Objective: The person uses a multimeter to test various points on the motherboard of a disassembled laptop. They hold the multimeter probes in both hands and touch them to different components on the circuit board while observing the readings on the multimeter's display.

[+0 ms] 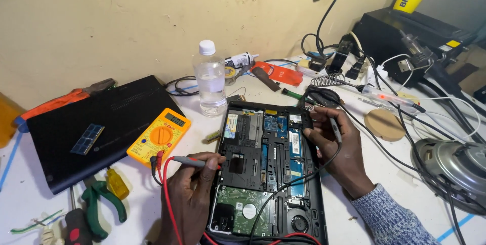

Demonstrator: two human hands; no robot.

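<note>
Cluttered bench, hands probing laptop.

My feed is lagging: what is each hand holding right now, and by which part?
Left hand pinches the red probe along its handle; right hand grips the black probe by its handle, over the opened laptop.

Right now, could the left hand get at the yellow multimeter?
Probably yes. The left hand lies just below the multimeter with nothing between them, but it grips the red probe, so it is occupied.
</note>
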